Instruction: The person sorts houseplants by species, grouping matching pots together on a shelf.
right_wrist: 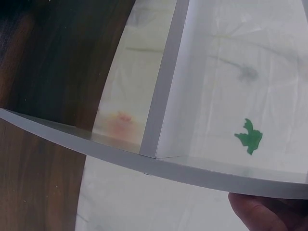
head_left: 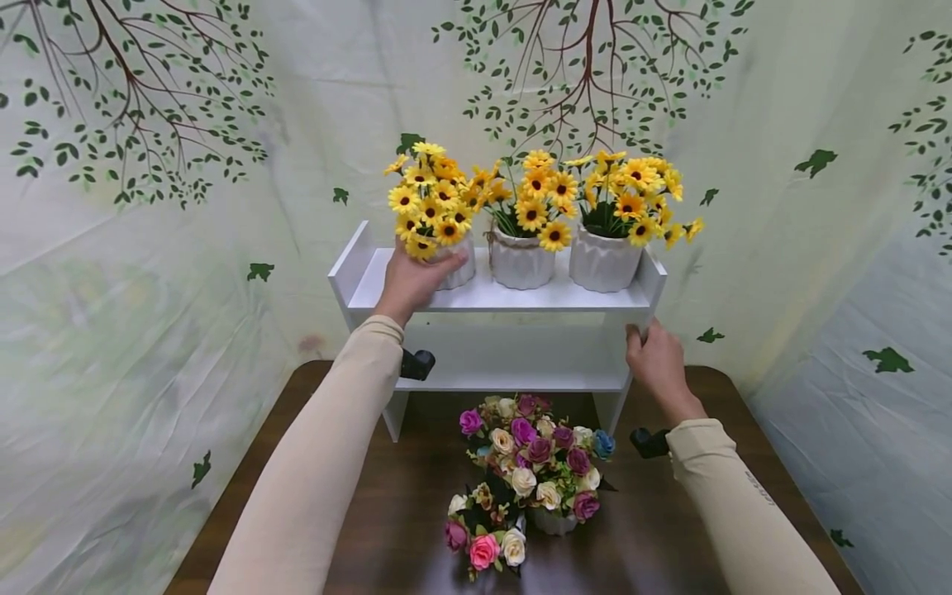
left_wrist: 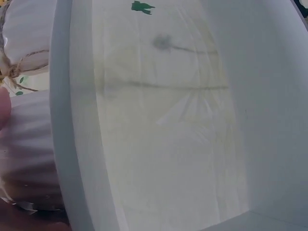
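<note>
On the dark table (head_left: pixel 662 521) stands a white shelf (head_left: pixel 513 351), upright; its flat boards look stiff, and it is likely light enough to shift if pushed, best held by a side panel. Roses (head_left: pixel 539 454) stand in front of it. Along the top board sit three fluted white pots of yellow flowers: the left pot (head_left: pixel 462 275), the middle pot (head_left: pixel 523 263) just beside it, and the right pot (head_left: pixel 605 263) near the far side panel. Each pot looks hard and smooth, probably light, perhaps slippery and chippable; the blooms look soft and easily bent, so the pot wall is the place to hold. The right hand (head_left: pixel 660 364) grips the shelf's right side below the top board, fingers bent at its edge; how firmly I cannot tell. The left hand (head_left: pixel 412 277) is partly closed around the left pot, thumb (head_left: pixel 449 263) across its front just under the flowers; the other fingers are mostly hidden. The pot lies within that grip, its right wall exposed, its base apparently on the board.
</note>
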`<act>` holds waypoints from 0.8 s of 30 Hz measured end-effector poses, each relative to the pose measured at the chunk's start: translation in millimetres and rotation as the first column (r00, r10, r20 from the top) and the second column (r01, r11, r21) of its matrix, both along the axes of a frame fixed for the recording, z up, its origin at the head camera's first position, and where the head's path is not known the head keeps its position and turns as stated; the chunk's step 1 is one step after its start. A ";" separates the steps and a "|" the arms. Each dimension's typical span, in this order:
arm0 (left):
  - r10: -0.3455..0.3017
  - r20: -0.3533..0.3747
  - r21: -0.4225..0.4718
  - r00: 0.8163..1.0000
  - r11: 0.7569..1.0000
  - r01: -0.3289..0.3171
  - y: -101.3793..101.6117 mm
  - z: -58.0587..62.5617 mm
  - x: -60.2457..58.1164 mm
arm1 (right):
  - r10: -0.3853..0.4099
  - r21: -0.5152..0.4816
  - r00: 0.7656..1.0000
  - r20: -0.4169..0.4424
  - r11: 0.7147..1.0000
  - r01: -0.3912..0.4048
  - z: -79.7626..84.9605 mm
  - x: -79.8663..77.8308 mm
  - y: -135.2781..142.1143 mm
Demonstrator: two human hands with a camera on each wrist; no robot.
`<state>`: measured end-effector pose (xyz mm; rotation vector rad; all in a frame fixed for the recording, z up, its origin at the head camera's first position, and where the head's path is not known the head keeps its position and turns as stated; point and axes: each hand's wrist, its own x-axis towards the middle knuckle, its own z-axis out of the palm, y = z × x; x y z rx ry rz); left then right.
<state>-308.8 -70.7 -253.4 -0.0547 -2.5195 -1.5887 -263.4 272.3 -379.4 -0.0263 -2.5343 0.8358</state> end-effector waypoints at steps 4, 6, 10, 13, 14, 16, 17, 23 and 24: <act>-0.053 -0.004 0.092 0.999 0.994 0.053 0.1 1.6 6.6 | -0.005 -0.007 1.000 0.012 1.000 0.006 -0.3 0.5 1.4; -0.037 0.008 0.072 0.999 0.997 0.037 -0.7 1.0 16.0 | -0.005 -0.008 1.000 0.014 1.000 0.006 -0.3 0.5 1.7; 0.070 -0.103 -0.108 0.992 0.991 -0.081 -2.3 -12.2 45.7 | -0.002 -0.004 1.000 0.008 1.000 0.002 -0.1 -0.2 1.4; 0.082 -0.417 -0.169 0.905 0.972 -0.166 -3.3 -36.6 69.3 | -0.001 0.000 1.000 0.004 1.000 0.001 0.0 -0.3 0.2; 0.066 -0.516 -0.178 0.854 0.967 -0.183 -3.9 -46.2 77.3 | -0.001 0.000 1.000 0.003 1.000 0.001 -0.3 -0.5 0.0; 0.014 -0.649 -0.175 0.761 0.970 -0.167 -5.8 -65.4 92.9 | 0.001 -0.003 1.000 0.001 1.000 -0.001 -0.4 -0.6 -0.7; -0.018 -0.676 -0.180 0.737 0.973 -0.141 -7.0 -74.7 100.4 | 0.003 -0.002 1.000 -0.001 1.000 -0.003 -0.6 -0.8 -1.1; -0.201 -0.466 -0.285 0.862 0.956 0.069 -14.7 -133.4 132.3 | -0.009 -0.003 1.000 -0.008 1.000 0.009 -1.6 -2.1 -1.7; -0.221 -0.403 -0.298 0.888 0.949 0.101 -16.6 -144.4 135.5 | -0.008 -0.004 1.000 -0.007 1.000 0.008 -1.6 -2.1 -1.8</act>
